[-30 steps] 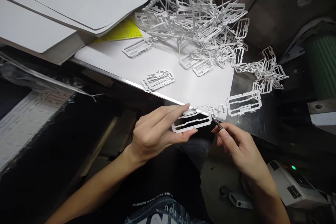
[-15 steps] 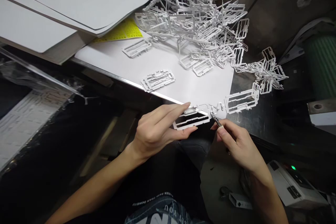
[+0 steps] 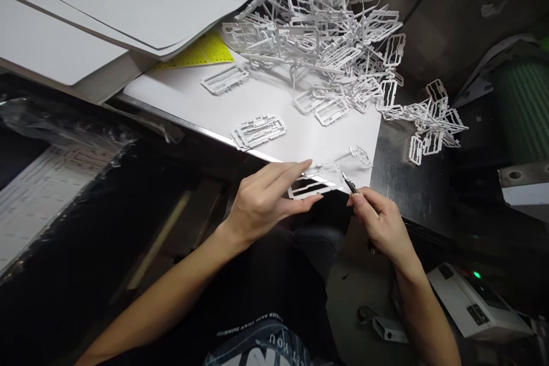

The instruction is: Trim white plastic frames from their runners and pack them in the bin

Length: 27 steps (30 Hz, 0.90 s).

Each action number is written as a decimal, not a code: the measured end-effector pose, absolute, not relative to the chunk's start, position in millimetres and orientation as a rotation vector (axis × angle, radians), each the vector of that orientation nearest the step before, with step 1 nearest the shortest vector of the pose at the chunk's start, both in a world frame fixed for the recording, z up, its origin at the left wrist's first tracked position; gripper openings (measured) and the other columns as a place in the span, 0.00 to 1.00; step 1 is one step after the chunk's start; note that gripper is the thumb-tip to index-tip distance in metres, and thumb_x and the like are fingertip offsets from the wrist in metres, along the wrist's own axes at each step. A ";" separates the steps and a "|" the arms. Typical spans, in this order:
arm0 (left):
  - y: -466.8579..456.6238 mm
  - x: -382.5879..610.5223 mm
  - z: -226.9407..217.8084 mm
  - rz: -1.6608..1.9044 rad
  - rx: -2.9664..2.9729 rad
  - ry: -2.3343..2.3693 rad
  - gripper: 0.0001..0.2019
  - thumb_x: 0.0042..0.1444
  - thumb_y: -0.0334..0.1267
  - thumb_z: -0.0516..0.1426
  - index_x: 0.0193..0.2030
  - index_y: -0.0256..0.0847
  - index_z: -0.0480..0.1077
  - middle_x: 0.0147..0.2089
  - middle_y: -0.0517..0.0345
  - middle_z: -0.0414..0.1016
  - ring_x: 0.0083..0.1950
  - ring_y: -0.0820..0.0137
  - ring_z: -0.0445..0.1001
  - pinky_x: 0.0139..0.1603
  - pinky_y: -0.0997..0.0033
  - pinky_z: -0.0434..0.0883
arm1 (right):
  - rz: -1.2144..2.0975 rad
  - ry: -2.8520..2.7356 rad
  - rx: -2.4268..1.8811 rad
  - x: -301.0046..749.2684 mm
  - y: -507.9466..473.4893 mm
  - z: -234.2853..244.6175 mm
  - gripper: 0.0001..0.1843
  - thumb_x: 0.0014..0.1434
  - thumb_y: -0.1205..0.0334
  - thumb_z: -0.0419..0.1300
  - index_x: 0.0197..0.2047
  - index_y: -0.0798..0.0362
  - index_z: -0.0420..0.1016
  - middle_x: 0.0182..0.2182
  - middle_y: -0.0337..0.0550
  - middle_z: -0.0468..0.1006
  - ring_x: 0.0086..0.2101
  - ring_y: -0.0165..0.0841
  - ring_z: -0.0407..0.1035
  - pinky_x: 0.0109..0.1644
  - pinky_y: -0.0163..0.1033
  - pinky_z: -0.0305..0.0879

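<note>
My left hand point(image 3: 266, 197) is closed on a white plastic frame point(image 3: 315, 187), pinching it between thumb and fingers at the table's front edge. My right hand point(image 3: 380, 217) grips a small pair of metal nippers point(image 3: 349, 183), whose tips point at the right end of that frame. Just beyond the tips is a thin white plastic piece point(image 3: 355, 154), blurred and seen nearly edge-on; whether it touches the table I cannot tell. To the left of my fingers, a small stack of similar white frames point(image 3: 258, 131) lies on the white sheet.
A large tangled heap of white plastic frames point(image 3: 317, 34) covers the back of the white tabletop point(image 3: 300, 137). A smaller cluster point(image 3: 437, 120) lies on the dark surface at right. Large white sheets point(image 3: 107, 0) overhang at left, near a yellow sheet point(image 3: 197, 51).
The frame that was joined by a curled runner to the held one has come apart from it; a blurred white piece now shows beyond the nippers. The nippers have shifted slightly up and left.
</note>
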State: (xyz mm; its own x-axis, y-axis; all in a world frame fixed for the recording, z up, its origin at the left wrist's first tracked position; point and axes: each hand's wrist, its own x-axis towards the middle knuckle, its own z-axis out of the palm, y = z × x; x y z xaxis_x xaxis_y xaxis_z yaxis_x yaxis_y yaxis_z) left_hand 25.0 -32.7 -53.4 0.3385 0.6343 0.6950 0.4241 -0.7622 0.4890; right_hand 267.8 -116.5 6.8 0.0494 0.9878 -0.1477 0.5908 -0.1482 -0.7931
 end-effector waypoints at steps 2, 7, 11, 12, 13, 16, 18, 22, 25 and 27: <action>-23.8 19.2 -56.4 1.378 2.371 1.065 0.23 0.63 0.44 0.68 0.63 0.44 0.74 0.51 0.51 0.84 0.50 0.59 0.83 0.58 0.59 0.80 | 0.927 -1.525 -1.778 269.3 -115.7 4.2 0.22 0.77 0.44 0.55 0.38 0.51 0.74 0.25 0.34 0.67 0.27 0.32 0.62 0.33 0.37 0.56; 7.4 -2.3 -71.4 1.308 2.317 1.454 0.20 0.63 0.48 0.67 0.60 0.50 0.76 0.59 0.48 0.78 0.66 0.47 0.73 0.69 0.41 0.71 | 0.686 -1.389 -1.861 272.0 -111.1 1.6 0.20 0.68 0.42 0.67 0.37 0.50 0.73 0.28 0.35 0.73 0.26 0.32 0.66 0.30 0.36 0.60; 22.5 -12.6 -87.6 1.094 2.331 1.557 0.24 0.66 0.50 0.63 0.65 0.49 0.72 0.69 0.45 0.70 0.73 0.43 0.64 0.72 0.36 0.66 | 0.532 -1.364 -1.864 268.1 -101.4 -1.7 0.18 0.64 0.45 0.71 0.39 0.49 0.74 0.33 0.37 0.78 0.28 0.33 0.71 0.31 0.36 0.65; 25.5 -14.1 -90.8 1.069 2.337 1.557 0.25 0.67 0.50 0.62 0.67 0.47 0.71 0.70 0.43 0.69 0.73 0.43 0.64 0.73 0.36 0.66 | 0.507 -1.373 -1.855 266.3 -97.2 -2.9 0.17 0.64 0.46 0.71 0.39 0.49 0.74 0.34 0.37 0.79 0.29 0.34 0.71 0.32 0.36 0.66; 28.7 -15.2 -93.3 1.056 2.338 1.556 0.26 0.67 0.50 0.61 0.69 0.46 0.70 0.71 0.42 0.69 0.73 0.43 0.65 0.72 0.37 0.66 | 0.488 -1.380 -1.844 264.1 -91.9 -4.3 0.17 0.64 0.46 0.71 0.40 0.49 0.74 0.35 0.38 0.79 0.29 0.34 0.72 0.32 0.36 0.66; 39.2 -16.7 -96.1 1.072 2.327 1.552 0.28 0.68 0.51 0.60 0.71 0.44 0.68 0.72 0.38 0.68 0.72 0.43 0.67 0.71 0.37 0.67 | 0.431 -1.402 -1.827 254.2 -68.5 -11.2 0.18 0.63 0.46 0.71 0.42 0.49 0.72 0.38 0.39 0.81 0.32 0.36 0.74 0.35 0.38 0.67; 43.0 -15.3 -93.0 1.121 2.330 1.556 0.30 0.67 0.51 0.62 0.72 0.44 0.66 0.73 0.37 0.66 0.73 0.42 0.65 0.72 0.36 0.66 | 0.341 -1.430 -1.874 245.4 -48.3 -18.3 0.20 0.61 0.46 0.73 0.42 0.49 0.69 0.39 0.39 0.81 0.33 0.39 0.75 0.38 0.41 0.67; 27.8 -7.4 -76.6 1.349 2.356 1.493 0.27 0.66 0.43 0.64 0.70 0.43 0.68 0.70 0.37 0.69 0.73 0.44 0.67 0.72 0.38 0.67 | 0.218 -1.498 -2.030 231.6 -15.5 -32.1 0.19 0.59 0.56 0.72 0.43 0.49 0.66 0.36 0.42 0.80 0.36 0.44 0.75 0.40 0.43 0.66; 1.8 -1.9 -62.3 1.494 2.356 1.324 0.20 0.66 0.32 0.63 0.64 0.42 0.73 0.61 0.42 0.77 0.66 0.51 0.75 0.69 0.46 0.72 | 0.222 -1.531 -2.041 233.3 -14.5 -30.4 0.09 0.61 0.64 0.64 0.42 0.49 0.68 0.34 0.42 0.79 0.35 0.44 0.74 0.41 0.44 0.66; -13.7 0.9 -55.0 1.516 2.334 1.220 0.19 0.65 0.28 0.63 0.61 0.43 0.74 0.57 0.46 0.79 0.62 0.56 0.78 0.67 0.52 0.75 | 0.258 -1.566 -1.983 239.9 -26.1 -20.5 0.06 0.63 0.63 0.63 0.42 0.48 0.69 0.35 0.41 0.80 0.35 0.42 0.75 0.41 0.43 0.67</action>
